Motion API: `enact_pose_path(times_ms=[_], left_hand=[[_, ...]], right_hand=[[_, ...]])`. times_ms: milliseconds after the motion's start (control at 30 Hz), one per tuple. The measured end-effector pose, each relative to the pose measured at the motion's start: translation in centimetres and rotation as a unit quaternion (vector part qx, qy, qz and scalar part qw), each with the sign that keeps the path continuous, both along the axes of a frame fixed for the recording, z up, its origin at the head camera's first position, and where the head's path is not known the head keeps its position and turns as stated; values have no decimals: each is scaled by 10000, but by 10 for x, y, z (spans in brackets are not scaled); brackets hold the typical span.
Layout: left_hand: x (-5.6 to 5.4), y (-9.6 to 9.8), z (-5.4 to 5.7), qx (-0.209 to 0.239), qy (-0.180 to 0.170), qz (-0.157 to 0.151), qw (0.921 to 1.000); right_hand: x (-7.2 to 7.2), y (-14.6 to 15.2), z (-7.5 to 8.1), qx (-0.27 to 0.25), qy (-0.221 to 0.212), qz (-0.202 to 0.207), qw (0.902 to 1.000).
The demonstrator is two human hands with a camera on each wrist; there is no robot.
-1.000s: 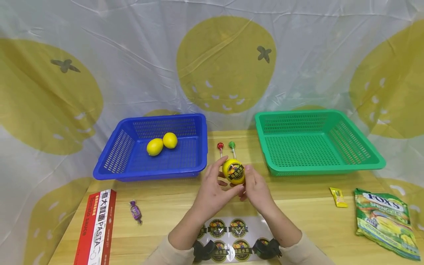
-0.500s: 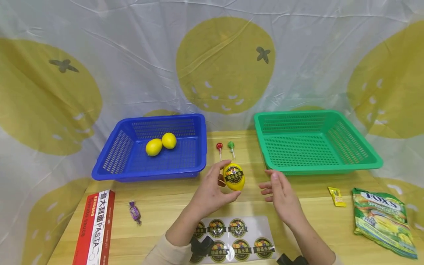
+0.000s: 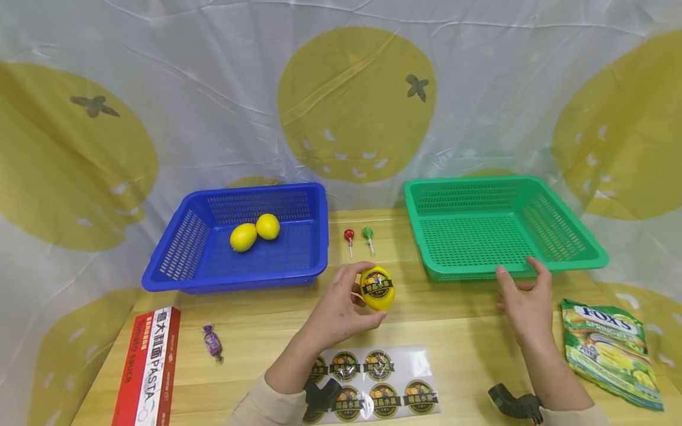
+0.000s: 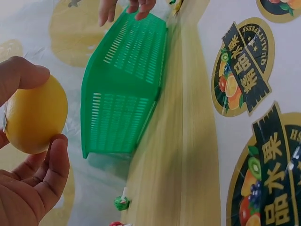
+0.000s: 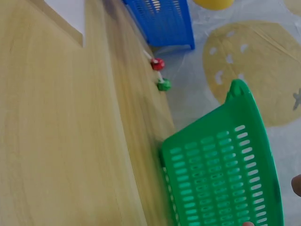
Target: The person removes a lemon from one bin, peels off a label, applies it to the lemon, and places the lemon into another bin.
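Observation:
My left hand point(image 3: 343, 307) pinches a yellow lemon point(image 3: 378, 289) between thumb and fingers above the table; a round black label on the lemon faces the head camera. The left wrist view shows the lemon's plain side point(image 4: 40, 115). My right hand point(image 3: 526, 305) is at the front rim of the green basket point(image 3: 482, 273), thumb and index finger spread apart. Whether it touches the rim cannot be told. In the right wrist view only fingertips show near the basket wall point(image 5: 221, 165). Two lemons point(image 3: 256, 232) lie in the blue basket point(image 3: 256, 278).
A sticker sheet point(image 3: 396, 370) lies before me. Red and green lollipops point(image 3: 368, 235) lie between the baskets. At left are a pasta box point(image 3: 146, 367) and a purple candy point(image 3: 212, 343); at right, a green Fox's bag point(image 3: 610, 352). A small yellow candy point(image 4: 177, 6) lies near my right hand.
My right hand has left the lemon and moved right to the green basket's front edge, covering the yellow candy in the head view. My left hand still holds the lemon, its label turned more forward.

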State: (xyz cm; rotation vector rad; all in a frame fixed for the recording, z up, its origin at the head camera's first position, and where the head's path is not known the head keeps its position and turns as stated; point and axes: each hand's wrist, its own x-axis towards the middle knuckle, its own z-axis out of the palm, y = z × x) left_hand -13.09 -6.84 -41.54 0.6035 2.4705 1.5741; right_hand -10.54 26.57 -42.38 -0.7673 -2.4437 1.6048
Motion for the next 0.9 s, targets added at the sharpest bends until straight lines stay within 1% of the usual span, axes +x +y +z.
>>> enact_pose_path(times_ms=[133,233,300,433,500,600,733,800,900], left_hand=[[-3,4,4,-176,125,-167,9996],[-11,11,12,-257,334,-411,9983],[-20,18,18,-275,453,-628,9966],[-43,32,31,-378,617,-1056,9918],[-54,40,38,-412,641,-1239,9894],[-67,54,45,-384,594,-1488,9863],[-84,74,50,-454,667,-1678,9825],[-92,83,51,-661,857,-1725,9790],[-106,95,50,-1106,1218,-1711,9714]], right_hand=[[-5,-3,-1,-74,-10,135,9999],[-7,-5,-2,-245,-16,267,9993],[-8,-6,-2,-390,-12,298,9988],[-9,-7,-2,-633,-16,278,9976],[-8,-8,-2,-675,-61,295,9973],[-8,-9,-2,-856,-43,154,9962],[-10,-13,-1,-1349,164,-260,9904],[-11,-14,-2,-1531,286,-428,9869],[-12,-15,-2,-1533,384,-483,9863]])
